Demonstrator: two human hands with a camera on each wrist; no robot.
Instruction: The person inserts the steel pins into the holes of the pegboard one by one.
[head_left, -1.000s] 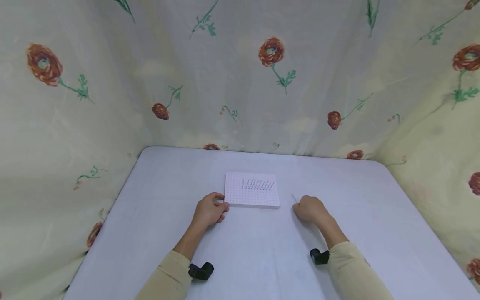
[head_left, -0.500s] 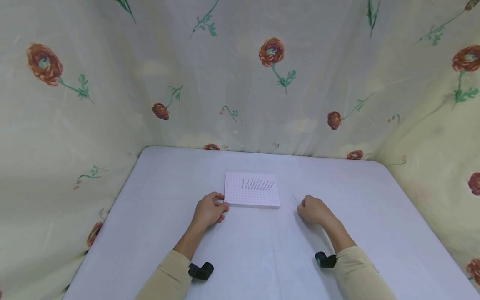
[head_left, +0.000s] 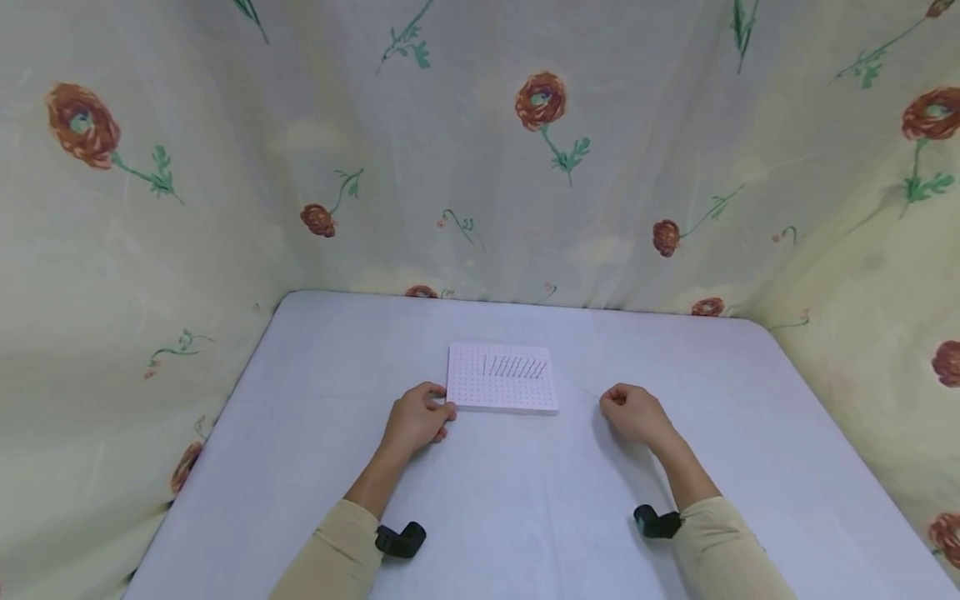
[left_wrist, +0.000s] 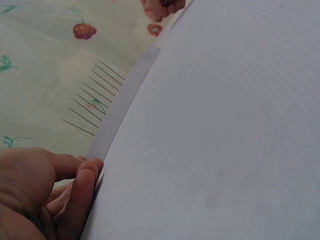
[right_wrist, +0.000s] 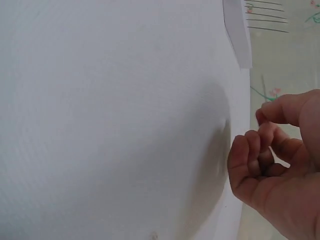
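Observation:
A white pegboard (head_left: 502, 395) full of small holes lies flat on the table, with several thin dark metal pins (head_left: 515, 367) standing in a row in its far right part. My left hand (head_left: 417, 417) holds the board's near left corner between thumb and fingers; the left wrist view shows these fingers at the board's side wall (left_wrist: 125, 102). To the right of the board, my right hand (head_left: 632, 411) is raised a little over the table. Its thumb and forefinger pinch a thin pin (head_left: 589, 392) that points left toward the board. In the right wrist view the pin is faint.
A white cloth-covered table (head_left: 495, 500) spreads around the board. Behind it and at both sides hangs a flower-printed curtain (head_left: 450, 150). Black wrist cameras (head_left: 401, 540) sit at both sleeves.
My right hand has shifted slightly right and away from me, its fingers turning. The pin in it has swung from steep to nearly level. The left hand and board stay put.

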